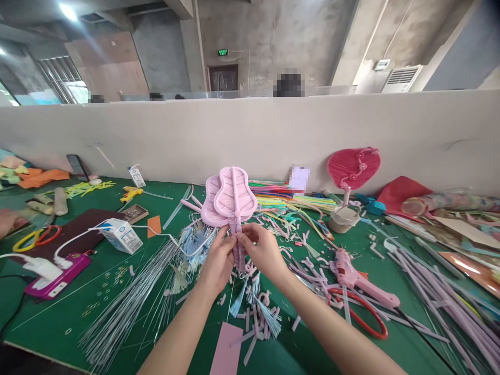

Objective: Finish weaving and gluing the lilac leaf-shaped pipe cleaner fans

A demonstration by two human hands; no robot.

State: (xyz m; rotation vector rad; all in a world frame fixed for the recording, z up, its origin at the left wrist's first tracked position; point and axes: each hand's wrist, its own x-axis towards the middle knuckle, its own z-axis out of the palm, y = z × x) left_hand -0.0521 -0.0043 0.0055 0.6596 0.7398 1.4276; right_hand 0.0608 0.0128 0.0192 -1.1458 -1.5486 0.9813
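Closest in, a pink paper strip [224, 349] lies flat on the green desk [50, 323] between the two forearms, among short cut bits of straw. Just beyond it, pale blue tassels [269, 312] spread out on the desk below the hands. The left hand [219, 260] and the right hand [261, 250] meet above the middle of the desk, fingers curled in and fingertips pinched from both sides on the handle of a pink fan [230, 200]. The fan stands upright above the hands, its ribbed, leaf-shaped blades partly overlapping and facing the camera, lifted clear of the desk. To the left of the hands a loose bundle of silver wires [128, 297] fans out towards the near edge, and further left a pink phone [58, 278] lies with a white cable plugged in. A small milk carton [121, 234] lies on its side near the wires. To the right, a pink glue gun [351, 276] rests across the red scissors [363, 317], with long purple straws [449, 297] beyond them. Behind the fan lies a heap of coloured straws [281, 200], and a yellow glue gun [130, 194] sits to its left. Further back on the right, a red fan [353, 166] stands upright in a small cup [344, 219], close to the pale partition [250, 130] that closes off the far side of the desk.
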